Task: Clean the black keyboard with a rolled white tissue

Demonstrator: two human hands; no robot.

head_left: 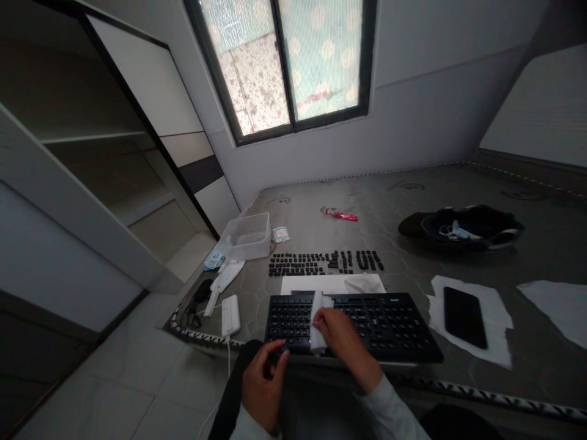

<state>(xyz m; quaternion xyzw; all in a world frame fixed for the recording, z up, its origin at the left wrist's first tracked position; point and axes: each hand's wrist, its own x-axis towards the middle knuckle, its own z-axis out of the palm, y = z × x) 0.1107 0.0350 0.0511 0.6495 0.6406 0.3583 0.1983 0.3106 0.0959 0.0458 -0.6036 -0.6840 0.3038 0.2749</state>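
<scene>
Head view showed the keyboard point(394, 330) lying along the near edge of the mattress point(307, 235), just in front of a white sheet point(312, 284) and loose rows of small black keycaps point(298, 265). The hands were apart: the right hand point(339, 333) pinched a folded white tissue point(316, 342) over the keyboard, left of its middle, while the left hand point(265, 385), fingers curled with a gap to the thumb, held nothing visible by the front left corner; whether it touched could not be told. Good wiping there seemed to call for a firm fold, light pressure and short strokes along each row, lest the tissue snag or tear. The left hand would have served best steadying the frame, since the keyboard, so near the edge, might have slid.
</scene>
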